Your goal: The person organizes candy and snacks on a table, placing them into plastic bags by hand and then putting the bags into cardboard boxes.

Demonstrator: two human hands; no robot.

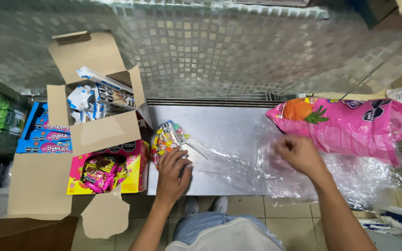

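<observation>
Nearest: left hand (pixel 172 171), fingers together, pressing small clear bag of mixed candy (pixel 167 138) at its 12 o'clock on steel counter (pixel 219 135). At 3 o'clock, right hand (pixel 298 153) pinching clear plastic wrap (pixel 350 179) beneath pink bag (pixel 345 125). At 9 o'clock, open cardboard box (pixel 94 100).

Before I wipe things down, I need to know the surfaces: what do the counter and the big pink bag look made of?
The counter looks like brushed stainless steel: grey, dull sheen, soft reflections. The big pink bag looks like glossy plastic film: it crinkles and catches highlights. The wrap under it seems thin clear plastic.
</observation>
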